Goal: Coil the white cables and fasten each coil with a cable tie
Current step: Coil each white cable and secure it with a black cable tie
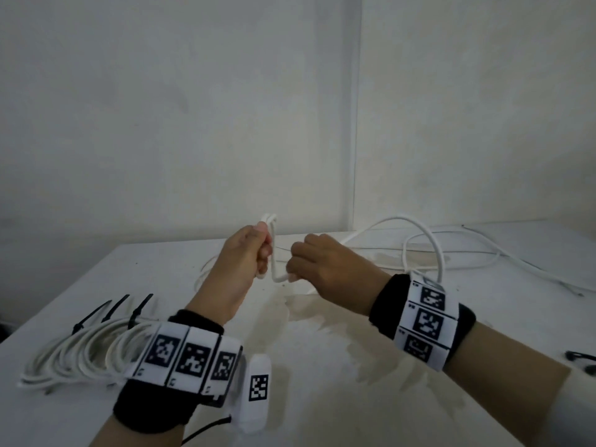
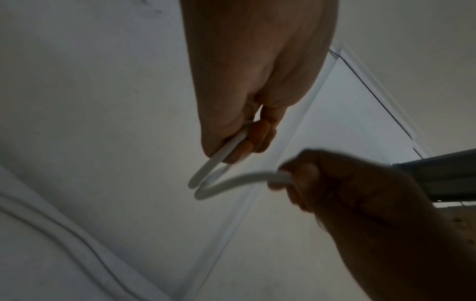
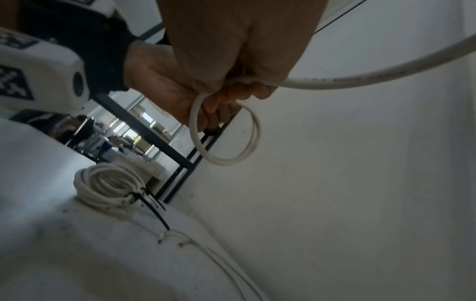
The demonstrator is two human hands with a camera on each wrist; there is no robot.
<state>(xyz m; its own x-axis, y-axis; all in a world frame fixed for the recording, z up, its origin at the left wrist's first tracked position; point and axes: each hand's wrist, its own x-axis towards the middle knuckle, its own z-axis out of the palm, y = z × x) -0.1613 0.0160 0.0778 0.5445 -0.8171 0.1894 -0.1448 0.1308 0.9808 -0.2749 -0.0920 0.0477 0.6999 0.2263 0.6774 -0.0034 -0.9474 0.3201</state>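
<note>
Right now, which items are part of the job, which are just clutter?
In the job:
left hand, gripping small loops
right hand, feeding white cable
tied coils
loose black cable ties

Lying about:
white tagged device
stain on table

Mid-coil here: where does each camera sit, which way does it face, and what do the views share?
Head: on the head, facing forward and down at the table; shows left hand, right hand, both forearms.
Left wrist: low, looking up along the left hand at the cable; the right hand shows too.
Right wrist: along the right hand toward the tied coils.
Shared: all three show both hands gripping the cable.
</note>
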